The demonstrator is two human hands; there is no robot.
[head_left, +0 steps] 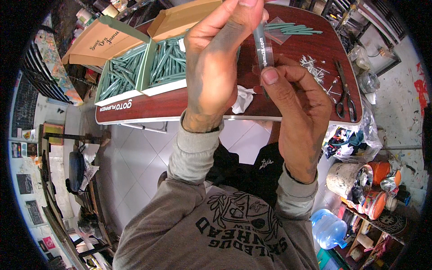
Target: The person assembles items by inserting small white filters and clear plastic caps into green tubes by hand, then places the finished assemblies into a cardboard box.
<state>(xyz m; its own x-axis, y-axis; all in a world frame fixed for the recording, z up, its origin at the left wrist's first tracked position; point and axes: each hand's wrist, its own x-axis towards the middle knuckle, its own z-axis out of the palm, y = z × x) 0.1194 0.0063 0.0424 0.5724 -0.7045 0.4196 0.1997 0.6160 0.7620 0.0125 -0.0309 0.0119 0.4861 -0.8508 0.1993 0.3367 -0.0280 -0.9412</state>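
Up close, a dark green pen [259,42] with white print stands upright between my hands, with what looks like a clear plastic sleeve round it. My right hand [299,105] pinches its lower end between thumb and fingers. At the top edge, my left hand [213,63] is closed round the upper end; its fingertips are partly cut off by the picture's edge. Behind my left hand, two open cardboard boxes stand side by side, the left box [122,104] and the right box [164,88]. Both are full of similar green pens [123,74].
On the dark red table [180,105] lie a clear bag with several green pens [292,29], small white plastic bits [313,67], black scissors [345,96] and a crumpled white tissue [243,100]. A bag of scraps [348,141], a paint-stained bucket [346,177] and a blue water jug [329,228] stand to the right.
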